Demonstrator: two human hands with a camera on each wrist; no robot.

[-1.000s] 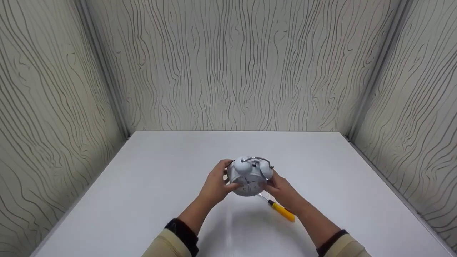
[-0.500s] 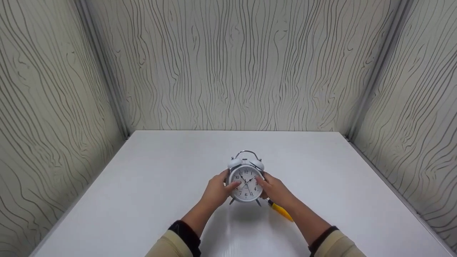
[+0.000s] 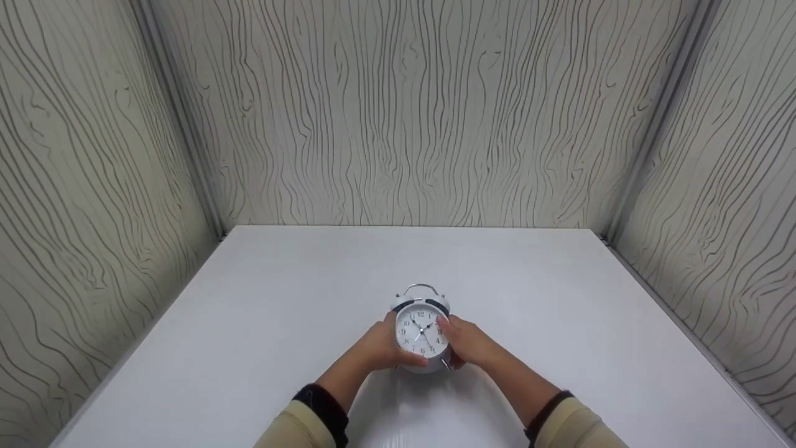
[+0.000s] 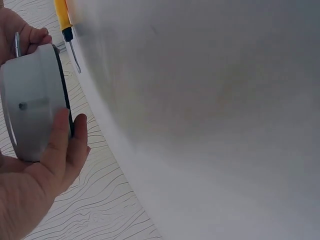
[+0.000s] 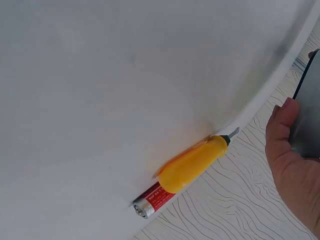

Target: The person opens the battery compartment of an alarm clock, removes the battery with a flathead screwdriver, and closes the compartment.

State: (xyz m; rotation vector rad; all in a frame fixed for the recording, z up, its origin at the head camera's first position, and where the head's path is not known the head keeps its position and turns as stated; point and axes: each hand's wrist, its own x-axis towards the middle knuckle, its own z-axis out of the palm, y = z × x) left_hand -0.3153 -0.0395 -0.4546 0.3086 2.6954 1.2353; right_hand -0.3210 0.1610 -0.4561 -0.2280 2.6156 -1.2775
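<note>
A white twin-bell alarm clock with a metal handle is held between both hands near the table's middle. Its dial faces the head camera. My left hand grips the left side, thumb along the dial's lower rim; in the left wrist view, fingers of the left hand wrap the clock's casing. My right hand holds the right side, thumb on the dial near the 2 and 3. Part of the clock shows at the right wrist view's edge, beside the right hand.
A yellow-handled screwdriver lies on the white table, with a red and silver battery beside its handle. Neither shows in the head view. Wood-grain patterned walls stand behind the table and at both sides.
The clock has turned from bells toward the head camera to dial toward it, then shifted slightly left. My left thumb has slid to the lower rim. The screwdriver has gone from the head view.
</note>
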